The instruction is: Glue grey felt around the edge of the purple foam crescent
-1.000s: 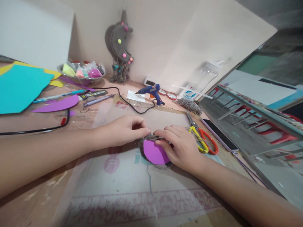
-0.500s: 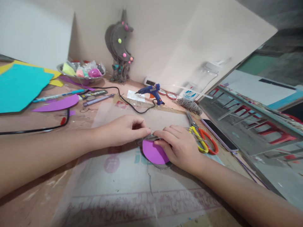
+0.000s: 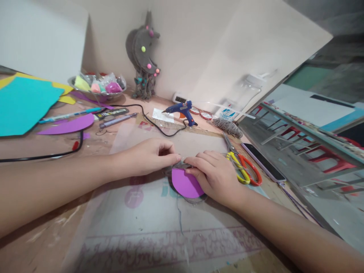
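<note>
A rounded purple paper piece (image 3: 186, 184) lies on the plastic sheet in front of me, with grey yarn (image 3: 182, 165) along its upper edge. Another grey edge curves out from beneath its lower side. My right hand (image 3: 214, 174) grips the piece from the right, thumb on the purple face and fingers over the top edge. From the left, my left hand (image 3: 159, 153) pinches at that same upper edge, thumb and forefinger together on the yarn; the exact pinch point is partly hidden. A thin loose strand (image 3: 180, 218) trails below the piece.
Scissors (image 3: 241, 167) and a phone (image 3: 264, 162) lie right of my right hand. Behind stand a blue glue gun (image 3: 182, 110) with its black cord, a yarn bundle (image 3: 227, 127) and a metal bowl (image 3: 98, 93). Coloured sheets (image 3: 27, 106) and pens (image 3: 118, 119) are at left.
The purple piece has tilted or shifted very slightly under my right hand, and the grey yarn at its upper edge sits flatter. Both hands stay in almost the same place.
</note>
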### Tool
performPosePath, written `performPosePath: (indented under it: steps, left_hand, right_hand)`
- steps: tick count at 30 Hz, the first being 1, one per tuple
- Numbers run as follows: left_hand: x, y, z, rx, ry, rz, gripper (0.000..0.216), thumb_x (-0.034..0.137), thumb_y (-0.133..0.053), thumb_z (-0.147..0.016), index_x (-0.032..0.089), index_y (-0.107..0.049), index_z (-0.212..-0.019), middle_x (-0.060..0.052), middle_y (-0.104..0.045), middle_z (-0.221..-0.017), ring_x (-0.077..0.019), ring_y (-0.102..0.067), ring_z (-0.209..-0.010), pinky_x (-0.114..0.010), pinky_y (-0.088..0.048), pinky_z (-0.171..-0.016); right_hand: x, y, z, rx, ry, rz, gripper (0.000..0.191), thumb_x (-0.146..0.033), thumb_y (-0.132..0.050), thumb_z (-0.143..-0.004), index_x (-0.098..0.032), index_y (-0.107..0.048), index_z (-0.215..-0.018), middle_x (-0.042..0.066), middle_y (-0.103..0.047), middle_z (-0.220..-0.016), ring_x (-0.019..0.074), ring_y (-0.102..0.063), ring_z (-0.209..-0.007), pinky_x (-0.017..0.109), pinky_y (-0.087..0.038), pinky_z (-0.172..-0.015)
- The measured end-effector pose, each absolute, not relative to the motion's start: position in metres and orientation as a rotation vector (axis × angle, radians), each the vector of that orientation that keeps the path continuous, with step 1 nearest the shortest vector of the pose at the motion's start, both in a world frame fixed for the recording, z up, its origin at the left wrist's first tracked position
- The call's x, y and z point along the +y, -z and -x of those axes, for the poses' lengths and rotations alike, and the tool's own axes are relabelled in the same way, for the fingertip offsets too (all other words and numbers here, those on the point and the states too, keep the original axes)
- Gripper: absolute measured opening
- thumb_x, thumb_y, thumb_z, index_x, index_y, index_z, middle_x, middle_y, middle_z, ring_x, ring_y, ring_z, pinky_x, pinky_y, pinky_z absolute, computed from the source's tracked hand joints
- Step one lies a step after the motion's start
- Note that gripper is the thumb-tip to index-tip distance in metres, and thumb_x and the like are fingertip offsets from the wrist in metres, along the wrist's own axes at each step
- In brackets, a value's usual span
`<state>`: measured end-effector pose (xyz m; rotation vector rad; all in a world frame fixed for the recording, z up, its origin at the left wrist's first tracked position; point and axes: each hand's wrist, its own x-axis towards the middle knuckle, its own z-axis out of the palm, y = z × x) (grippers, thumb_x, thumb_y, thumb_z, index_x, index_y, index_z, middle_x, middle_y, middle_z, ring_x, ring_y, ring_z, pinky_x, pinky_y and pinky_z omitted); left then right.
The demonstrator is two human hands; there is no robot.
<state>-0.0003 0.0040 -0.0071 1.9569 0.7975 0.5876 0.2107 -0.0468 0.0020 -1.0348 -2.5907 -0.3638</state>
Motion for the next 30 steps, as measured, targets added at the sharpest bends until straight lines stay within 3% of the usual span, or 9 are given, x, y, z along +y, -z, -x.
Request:
performPosePath:
  steps: [7,12,19,27,30]
  left_hand:
    - [0.005,0.009,-0.001,0.79,-0.635,-1.9,0.023,0.035,-0.049,-0.084,0.015,-0.055,-0.073,0.004,-0.049,-0.062,-0.0092,-0.045,-0.056,-0.02,-0.033,-0.052]
    - [0.005,0.009,-0.001,0.805,-0.676,-1.846,0.024,0.036,-0.046,-0.086,0.016,-0.052,-0.075,0.005,-0.047,-0.062,-0.0097,-0.043,-0.056,-0.021,-0.034,-0.053]
    - [0.004,0.01,-0.002,0.834,-0.646,-1.766,0.027,0.04,-0.044,-0.087,0.017,-0.048,-0.074,0.005,-0.046,-0.064,-0.0099,-0.042,-0.058,-0.022,-0.033,-0.055]
    - [0.006,0.011,-0.004,0.816,-0.66,-1.72,0.028,0.041,-0.046,-0.085,0.016,-0.048,-0.072,0.004,-0.046,-0.063,-0.0098,-0.042,-0.057,-0.022,-0.033,-0.056]
    - [0.004,0.008,-0.004,0.814,-0.661,-1.73,0.029,0.042,-0.046,-0.084,0.017,-0.046,-0.07,0.005,-0.045,-0.062,-0.01,-0.041,-0.057,-0.022,-0.033,-0.056]
  right_hand:
    - [-0.047,-0.003,-0.217,-2.363,0.064,1.127,0.022,-0.029,-0.049,-0.09,-0.016,-0.056,-0.106,0.004,-0.06,-0.082,0.0158,-0.054,-0.074,0.028,-0.04,-0.067]
    - [-0.027,0.001,-0.23,-1.948,-0.231,1.273,0.025,-0.034,-0.044,-0.092,-0.02,-0.053,-0.11,0.006,-0.062,-0.099,0.017,-0.058,-0.086,0.03,-0.045,-0.076]
    - [-0.002,0.007,-0.236,-1.67,-0.518,1.332,0.03,-0.043,-0.043,-0.089,-0.018,-0.056,-0.101,0.005,-0.061,-0.094,0.019,-0.056,-0.087,0.032,-0.044,-0.08]
    - [-0.001,0.015,-0.236,-1.696,-0.557,1.323,0.035,-0.045,-0.043,-0.088,-0.017,-0.054,-0.106,0.008,-0.061,-0.097,0.02,-0.057,-0.09,0.033,-0.045,-0.081]
    - [-0.003,0.011,-0.237,-1.725,-0.469,1.346,0.034,-0.044,-0.042,-0.089,-0.017,-0.054,-0.106,0.006,-0.062,-0.09,0.0192,-0.058,-0.083,0.033,-0.046,-0.076]
